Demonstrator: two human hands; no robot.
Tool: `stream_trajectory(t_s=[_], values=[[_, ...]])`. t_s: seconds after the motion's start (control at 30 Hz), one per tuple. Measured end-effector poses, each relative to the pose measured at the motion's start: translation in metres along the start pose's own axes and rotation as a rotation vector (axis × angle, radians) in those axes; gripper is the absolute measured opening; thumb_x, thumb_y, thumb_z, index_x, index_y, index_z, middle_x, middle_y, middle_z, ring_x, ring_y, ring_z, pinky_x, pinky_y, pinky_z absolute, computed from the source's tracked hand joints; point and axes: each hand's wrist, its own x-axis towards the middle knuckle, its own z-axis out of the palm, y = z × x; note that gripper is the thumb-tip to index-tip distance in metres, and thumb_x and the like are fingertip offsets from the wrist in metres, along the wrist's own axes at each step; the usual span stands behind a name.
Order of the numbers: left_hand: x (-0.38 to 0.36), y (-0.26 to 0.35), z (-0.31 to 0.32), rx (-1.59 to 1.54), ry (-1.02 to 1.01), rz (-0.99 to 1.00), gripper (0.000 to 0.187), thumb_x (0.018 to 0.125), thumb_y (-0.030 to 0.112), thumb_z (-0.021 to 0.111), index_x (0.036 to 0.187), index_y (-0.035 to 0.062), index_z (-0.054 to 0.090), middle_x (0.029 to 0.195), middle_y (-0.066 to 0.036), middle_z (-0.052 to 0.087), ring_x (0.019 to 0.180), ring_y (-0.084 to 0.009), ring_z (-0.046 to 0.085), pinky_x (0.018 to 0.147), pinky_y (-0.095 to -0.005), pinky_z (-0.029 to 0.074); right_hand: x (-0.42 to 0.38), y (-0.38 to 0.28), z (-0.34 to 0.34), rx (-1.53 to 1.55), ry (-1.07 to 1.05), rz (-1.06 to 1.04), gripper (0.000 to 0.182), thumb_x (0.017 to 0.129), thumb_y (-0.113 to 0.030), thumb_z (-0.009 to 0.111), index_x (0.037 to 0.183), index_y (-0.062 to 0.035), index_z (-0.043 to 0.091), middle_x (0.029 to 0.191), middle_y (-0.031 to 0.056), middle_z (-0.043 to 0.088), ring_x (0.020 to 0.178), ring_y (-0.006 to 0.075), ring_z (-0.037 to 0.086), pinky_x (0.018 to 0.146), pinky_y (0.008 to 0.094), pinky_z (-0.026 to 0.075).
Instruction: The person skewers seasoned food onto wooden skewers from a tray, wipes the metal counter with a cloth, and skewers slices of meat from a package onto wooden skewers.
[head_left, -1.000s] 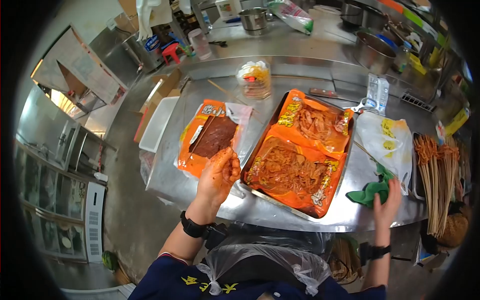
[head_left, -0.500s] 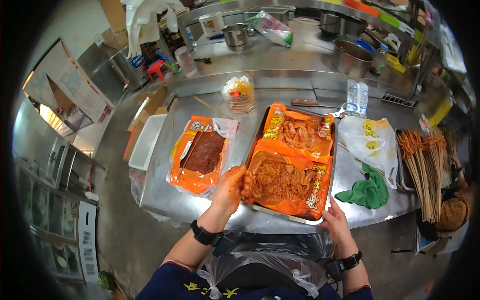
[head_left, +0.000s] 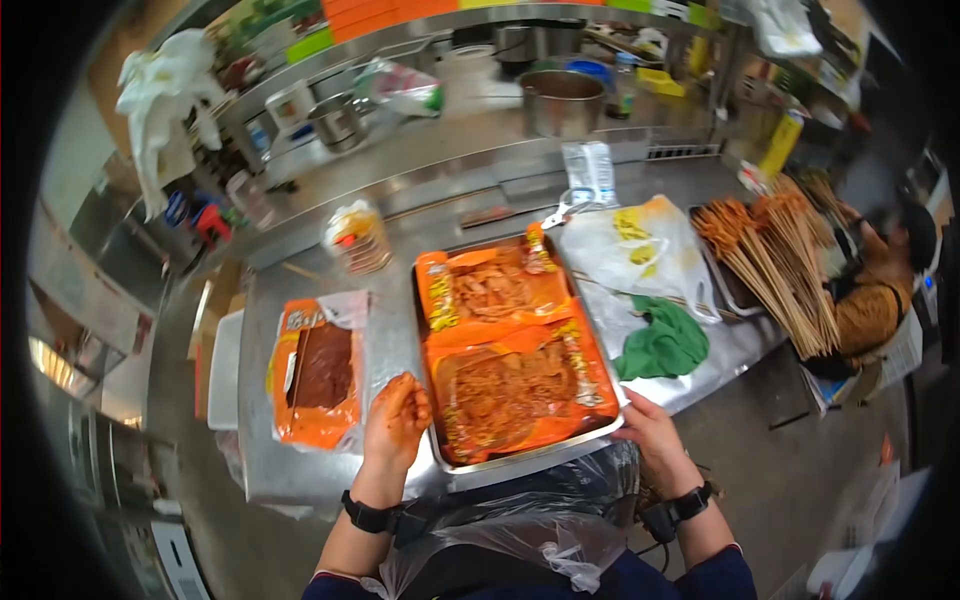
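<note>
A metal tray (head_left: 478, 467) lies near the table's front edge, holding opened orange food packs. The near pack (head_left: 510, 390) shows shredded food in red sauce; the far pack (head_left: 495, 288) has paler pieces. My right hand (head_left: 652, 432) grips the tray's front right corner. My left hand (head_left: 399, 420), smeared with red sauce, is curled closed just left of the tray; whether anything is inside the fingers is hidden. Further left, another orange packet (head_left: 318, 425) lies flat with a dark red-brown block (head_left: 328, 365) and a thin stick on it.
Right of the tray are a green cloth (head_left: 665, 340), a white plastic bag (head_left: 640, 245) and scissors (head_left: 570, 205). Bundled skewers (head_left: 770, 270) stand beyond, near another person (head_left: 880, 290). A clear tub (head_left: 357, 237) sits behind; a pot (head_left: 562, 100) is on the back counter.
The view has swung to the right, bringing the other person into sight. My left hand has come off the near pack to the tray's left side. My right hand stays at the tray corner.
</note>
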Motion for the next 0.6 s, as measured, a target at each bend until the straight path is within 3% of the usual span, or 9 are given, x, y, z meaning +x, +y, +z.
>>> stream_trajectory(t_s=[0.07,0.27,0.3,0.4,0.5,0.6], values=[[-0.001,0.002,0.011,0.013,0.001,-0.040,0.015,0.088,0.022,0.054,0.082,0.0083,0.053,0.066,-0.002,0.052,0.054,-0.0116,0.046,0.047,-0.0212,0.034,-0.010,0.006,0.019,0.017,-0.107,0.050,0.047,0.088,-0.010,0.047,0.133,-0.0057,0.034,0.102,0.0051,0.056,0.085,0.0114,0.056,0.070,0.0247,0.051],[-0.011,0.004,0.014,0.046,0.023,0.029,0.014,0.088,0.022,0.054,0.081,0.0097,0.053,0.064,-0.001,0.052,0.050,-0.0113,0.046,0.042,-0.0222,0.036,-0.002,0.021,0.048,0.092,-0.183,0.158,0.037,0.089,-0.018,0.048,0.124,-0.0046,0.042,0.105,0.0071,0.056,0.085,0.0127,0.058,0.062,0.0232,0.052],[-0.012,0.004,0.009,0.021,0.011,0.017,0.014,0.087,0.022,0.054,0.081,0.0100,0.052,0.063,-0.001,0.052,0.049,-0.0107,0.046,0.041,-0.0222,0.036,-0.005,0.017,0.052,0.043,-0.148,0.106,0.044,0.087,-0.019,0.052,0.125,-0.0015,0.038,0.097,0.0074,0.057,0.078,0.0133,0.058,0.058,0.0268,0.053],[-0.016,0.004,0.003,-0.001,0.049,-0.018,0.016,0.087,0.024,0.055,0.083,0.0091,0.055,0.066,0.000,0.053,0.052,-0.0096,0.047,0.046,-0.0214,0.038,-0.002,0.014,0.052,-0.036,-0.165,0.080,0.052,0.087,-0.017,0.052,0.130,0.0016,0.028,0.084,0.0067,0.058,0.064,0.0112,0.059,0.051,0.0250,0.054],[-0.013,-0.005,0.002,0.025,0.078,0.091,0.015,0.087,0.023,0.055,0.084,0.0087,0.055,0.067,-0.001,0.054,0.053,-0.0097,0.049,0.045,-0.0206,0.038,0.002,0.017,0.053,-0.047,-0.200,0.060,0.042,0.088,-0.014,0.048,0.127,-0.0012,0.037,0.093,0.0090,0.061,0.067,0.0131,0.062,0.049,0.0236,0.054],[-0.017,-0.001,0.002,-0.027,0.063,0.030,0.014,0.087,0.022,0.055,0.085,0.0081,0.054,0.067,-0.001,0.054,0.053,-0.0094,0.049,0.046,-0.0198,0.037,0.003,0.015,0.056,-0.055,-0.216,0.064,0.041,0.088,-0.013,0.046,0.127,-0.0001,0.037,0.095,0.0099,0.061,0.068,0.0129,0.062,0.047,0.0233,0.054]])
